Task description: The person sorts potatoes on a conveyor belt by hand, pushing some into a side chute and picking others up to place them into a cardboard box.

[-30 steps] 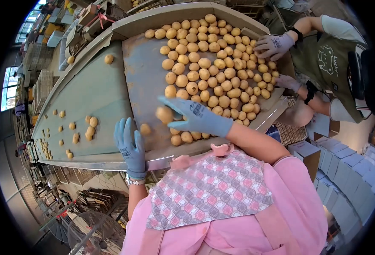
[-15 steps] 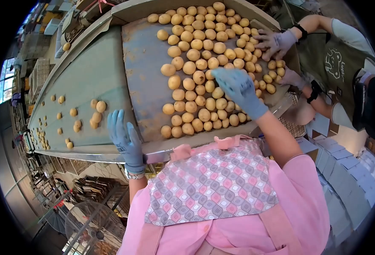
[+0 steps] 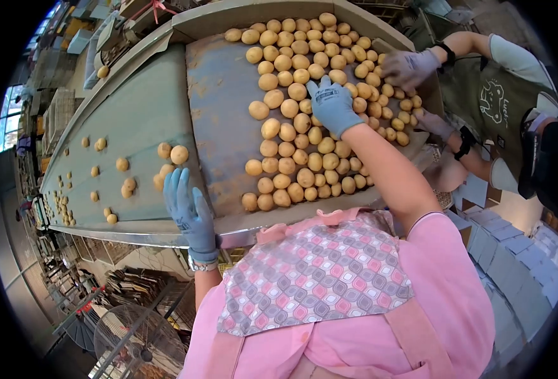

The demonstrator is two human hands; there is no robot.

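Observation:
Many round yellow-brown potatoes (image 3: 286, 131) lie in one layer on a worn metal sorting table (image 3: 219, 107). My right hand (image 3: 333, 106), in a blue glove, rests palm down among them, its fingers apart and touching some potatoes. At the left, my left hand (image 3: 191, 211), also blue-gloved, is spread over the near edge of the green conveyor belt (image 3: 133, 101), holding nothing. Its fingertips are close to a small group of potatoes (image 3: 167, 169) on the belt.
Across the table at the right, a co-worker's two gloved hands (image 3: 412, 68) touch the potatoes at the far end. A metal rail (image 3: 133, 239) runs along the near side. Below left stands a large fan (image 3: 137, 338); flattened cartons (image 3: 506, 252) are stacked at the right.
My right hand has moved up and left over the potatoes, its fingers now spread. Potatoes on the belt have shifted right, toward the table. The co-worker's upper hand has shifted slightly.

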